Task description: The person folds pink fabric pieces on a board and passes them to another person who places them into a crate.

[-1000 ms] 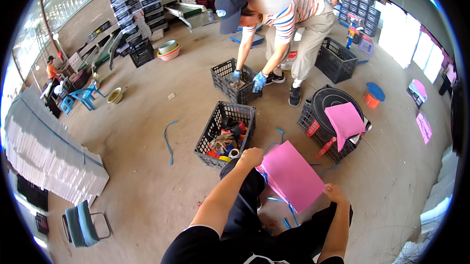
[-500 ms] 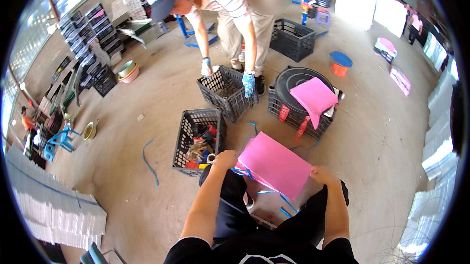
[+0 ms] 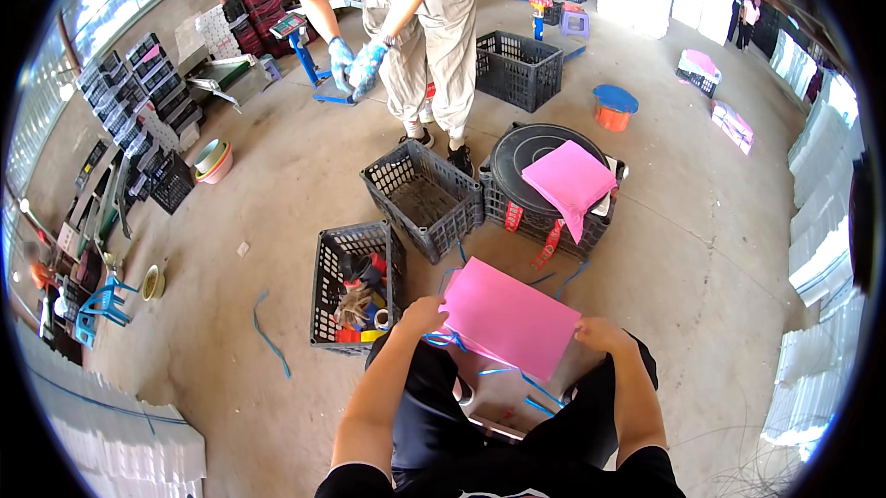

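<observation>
My left hand grips the left edge of a pink stack of flat sheets, with blue straps around and below it. The fingers of my right hand are closed on the stack's right edge. Left of the sheets, a black crate holds gloves, rolls and coloured odds and ends. Just beyond stands a second black crate, its bottom showing. To its right, a round black lid-like disc lies on another crate, with a folded pink pad on top.
A co-worker in blue gloves stands over the middle crate. Behind are a black crate, an orange bucket with blue top and a blue scale. Basins, chairs and stacked white slabs line the left.
The middle crate has shifted nearer me, against the crate with the disc. The co-worker's gloved hands have left it and risen. My view has turned; both my hands still grip the pink stack.
</observation>
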`<state>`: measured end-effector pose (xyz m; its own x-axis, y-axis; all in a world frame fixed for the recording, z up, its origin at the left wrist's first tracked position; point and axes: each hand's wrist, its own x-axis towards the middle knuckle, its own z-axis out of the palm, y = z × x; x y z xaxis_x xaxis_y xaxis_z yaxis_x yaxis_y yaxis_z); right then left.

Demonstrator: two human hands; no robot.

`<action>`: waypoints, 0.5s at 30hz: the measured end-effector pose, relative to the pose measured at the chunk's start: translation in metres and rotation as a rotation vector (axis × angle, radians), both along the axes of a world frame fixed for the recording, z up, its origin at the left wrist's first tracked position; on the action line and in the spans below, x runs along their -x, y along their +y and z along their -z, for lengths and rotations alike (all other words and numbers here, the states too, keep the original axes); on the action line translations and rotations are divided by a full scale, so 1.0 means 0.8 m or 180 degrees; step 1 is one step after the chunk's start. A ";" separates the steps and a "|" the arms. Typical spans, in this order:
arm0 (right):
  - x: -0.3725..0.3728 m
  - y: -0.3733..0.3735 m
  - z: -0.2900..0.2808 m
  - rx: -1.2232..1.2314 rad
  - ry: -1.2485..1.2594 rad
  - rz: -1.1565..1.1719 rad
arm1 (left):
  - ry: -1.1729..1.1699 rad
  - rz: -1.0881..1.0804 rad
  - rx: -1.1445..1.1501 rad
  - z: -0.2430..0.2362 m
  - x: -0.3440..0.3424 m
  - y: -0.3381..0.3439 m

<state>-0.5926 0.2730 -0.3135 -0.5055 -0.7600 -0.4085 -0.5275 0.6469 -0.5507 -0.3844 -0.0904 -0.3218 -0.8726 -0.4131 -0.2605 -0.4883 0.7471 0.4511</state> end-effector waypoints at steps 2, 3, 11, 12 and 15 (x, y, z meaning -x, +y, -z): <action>0.009 -0.002 -0.003 0.0026 -0.0082 0.0010 | -0.0008 0.0162 -0.0040 0.004 0.019 -0.002; 0.013 -0.002 -0.003 0.0003 -0.0050 0.0072 | 0.0069 0.0192 -0.0008 0.004 0.030 -0.002; 0.030 -0.007 -0.018 -0.0289 0.0060 0.0129 | -0.0172 0.0298 -0.0027 0.008 0.093 0.006; 0.033 -0.005 -0.015 -0.0288 0.0006 0.0196 | -0.0348 0.0352 0.0050 0.010 0.095 0.006; 0.033 -0.002 -0.012 -0.0233 -0.0081 0.0345 | 0.0057 0.0043 -0.0240 0.026 0.102 -0.020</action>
